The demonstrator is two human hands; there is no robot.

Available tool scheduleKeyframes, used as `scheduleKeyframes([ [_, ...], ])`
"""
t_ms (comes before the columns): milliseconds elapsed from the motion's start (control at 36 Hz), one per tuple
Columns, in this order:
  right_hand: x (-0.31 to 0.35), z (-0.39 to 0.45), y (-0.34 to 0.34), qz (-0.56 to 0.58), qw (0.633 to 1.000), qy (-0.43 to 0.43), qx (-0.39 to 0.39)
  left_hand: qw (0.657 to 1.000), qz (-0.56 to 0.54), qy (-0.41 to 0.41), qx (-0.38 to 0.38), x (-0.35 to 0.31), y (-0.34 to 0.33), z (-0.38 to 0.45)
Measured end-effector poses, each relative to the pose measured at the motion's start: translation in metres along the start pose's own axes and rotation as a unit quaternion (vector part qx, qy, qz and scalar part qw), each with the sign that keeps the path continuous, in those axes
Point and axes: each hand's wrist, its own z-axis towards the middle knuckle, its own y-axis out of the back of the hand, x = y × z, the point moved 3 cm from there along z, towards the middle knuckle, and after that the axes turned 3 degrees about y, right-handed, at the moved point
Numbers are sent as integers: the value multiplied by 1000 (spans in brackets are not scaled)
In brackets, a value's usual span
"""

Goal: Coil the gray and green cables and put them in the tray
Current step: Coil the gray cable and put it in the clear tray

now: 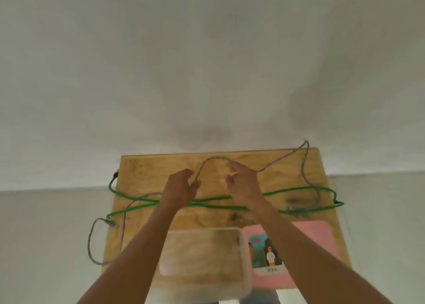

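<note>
A gray cable [282, 157] runs across the wooden table [142, 172], arching up between my hands and trailing off both sides. My left hand [180, 187] pinches it at the left foot of the arch. My right hand [242, 184] holds it at the right foot, fingers curled. A green cable [216, 199] lies in two long strands across the table's middle, under both wrists, its ends hanging past the left and right edges. The clear plastic tray [243, 246] sits at the near edge with nothing in it.
A pink lid or mat [317, 232] with a printed picture lies right of the tray under my right forearm. The table stands against a white wall. A gray cable loop [92, 241] hangs off the left edge.
</note>
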Motion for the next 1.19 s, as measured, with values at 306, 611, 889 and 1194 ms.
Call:
scheduleKeyframes([
  [306,38,25,-37,171,980,-98,10,992,-58,-41,99,-6,-2,14],
  [611,124,-21,77,448,893,-30,5,977,-130,-157,-55,-38,77,-54],
  [889,164,-69,173,594,803,40,-22,955,-177,-110,-211,-42,127,-123],
  [1194,142,-143,93,227,941,180,176,742,-635,-24,-214,-129,169,-174],
])
